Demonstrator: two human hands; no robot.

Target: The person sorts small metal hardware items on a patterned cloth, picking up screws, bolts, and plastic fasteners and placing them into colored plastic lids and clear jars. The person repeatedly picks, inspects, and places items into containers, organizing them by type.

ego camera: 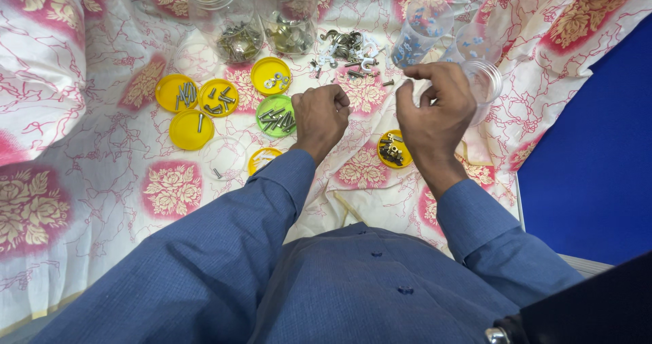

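Note:
My left hand (320, 115) rests on the floral cloth as a closed fist, just right of a green lid (276, 116) holding several screws. Nothing shows in the fist. My right hand (435, 110) hovers above the cloth with thumb and forefinger curled toward each other and a small gap between them; I see nothing in that gap. A clear plastic jar (487, 86) lies on its side right behind the fingers. Below this hand sits a yellow lid (394, 148) of small dark nuts.
Yellow lids with screws (218, 97) sit at the left, one with washers (271, 76) farther back. A loose pile of hooks and bolts (346, 52) lies ahead. Glass jars of hardware (234, 31) and clear cups of blue pieces (421, 31) stand behind. The blue floor is at the right.

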